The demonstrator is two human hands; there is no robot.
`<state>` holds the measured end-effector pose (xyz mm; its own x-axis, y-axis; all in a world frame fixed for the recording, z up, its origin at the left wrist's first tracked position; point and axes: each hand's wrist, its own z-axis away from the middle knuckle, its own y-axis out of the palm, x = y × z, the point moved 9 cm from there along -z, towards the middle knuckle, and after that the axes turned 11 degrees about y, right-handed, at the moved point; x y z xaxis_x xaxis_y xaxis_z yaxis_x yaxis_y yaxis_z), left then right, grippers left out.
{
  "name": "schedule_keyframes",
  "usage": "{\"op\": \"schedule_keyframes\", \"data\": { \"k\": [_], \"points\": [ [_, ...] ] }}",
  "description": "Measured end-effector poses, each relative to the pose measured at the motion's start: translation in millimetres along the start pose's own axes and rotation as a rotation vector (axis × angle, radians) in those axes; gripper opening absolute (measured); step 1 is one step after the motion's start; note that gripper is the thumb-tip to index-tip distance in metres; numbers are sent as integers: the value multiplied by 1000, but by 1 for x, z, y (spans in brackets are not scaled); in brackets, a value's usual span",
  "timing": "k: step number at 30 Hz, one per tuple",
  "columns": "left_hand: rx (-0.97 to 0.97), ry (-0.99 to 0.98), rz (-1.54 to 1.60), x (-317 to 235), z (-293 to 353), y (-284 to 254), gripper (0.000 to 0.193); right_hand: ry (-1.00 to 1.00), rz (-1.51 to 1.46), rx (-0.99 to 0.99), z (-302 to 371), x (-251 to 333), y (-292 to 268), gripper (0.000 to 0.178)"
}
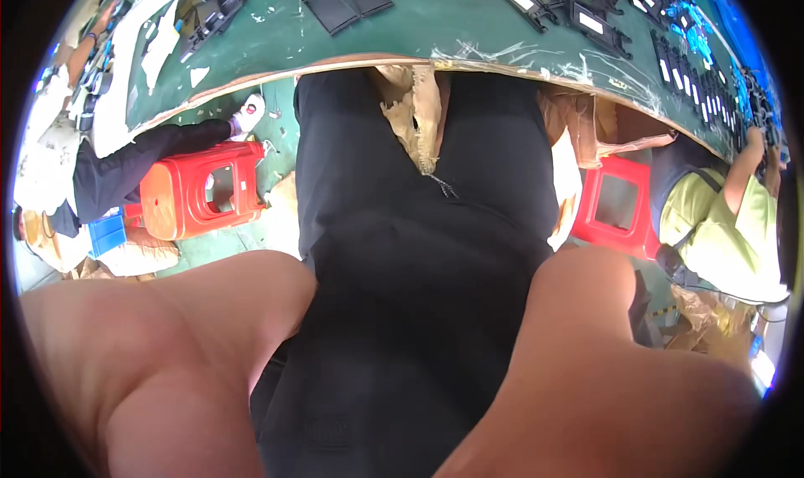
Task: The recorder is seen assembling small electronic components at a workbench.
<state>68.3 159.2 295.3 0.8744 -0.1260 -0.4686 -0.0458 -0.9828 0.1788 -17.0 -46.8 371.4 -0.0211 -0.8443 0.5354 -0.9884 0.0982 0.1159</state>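
On the left, a red stool (163, 203) stands on the green floor (280, 118). The green table (419, 30), its edge worn, crosses the far side; on the right sits a person (720, 223) in light green. Two flat black parts (339, 5), rectangular, lie on the table, far and left of middle, well beyond the left arm (184, 327) and right arm (586, 352). The left hand and right hand are out of view, so I cannot tell each grip's opening or hold.

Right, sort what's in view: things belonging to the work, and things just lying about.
Likely the work (both hands are out of view):
black plastic parts
green tabletop

Likely just lying about:
white scrap on the tabletop
blue box at left
left red stool
right red stool
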Motion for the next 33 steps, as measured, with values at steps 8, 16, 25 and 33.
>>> {"op": "schedule_keyframes", "data": {
  "k": [8,16,25,33],
  "points": [
    [11,1,-56,-6,0,-10,64,143,18,120,-23,-53,13,14],
    [3,-3,-143,-15,8,-16,62,285,8,258,-12,-58,4,14],
    [-156,-118,-231,-53,52,-25,60,923,-265,209,14,-89,26,14],
    [-256,-124,-308,-80,70,-41,59,377,191,-632,63,-6,-62,16]
  ]
}}
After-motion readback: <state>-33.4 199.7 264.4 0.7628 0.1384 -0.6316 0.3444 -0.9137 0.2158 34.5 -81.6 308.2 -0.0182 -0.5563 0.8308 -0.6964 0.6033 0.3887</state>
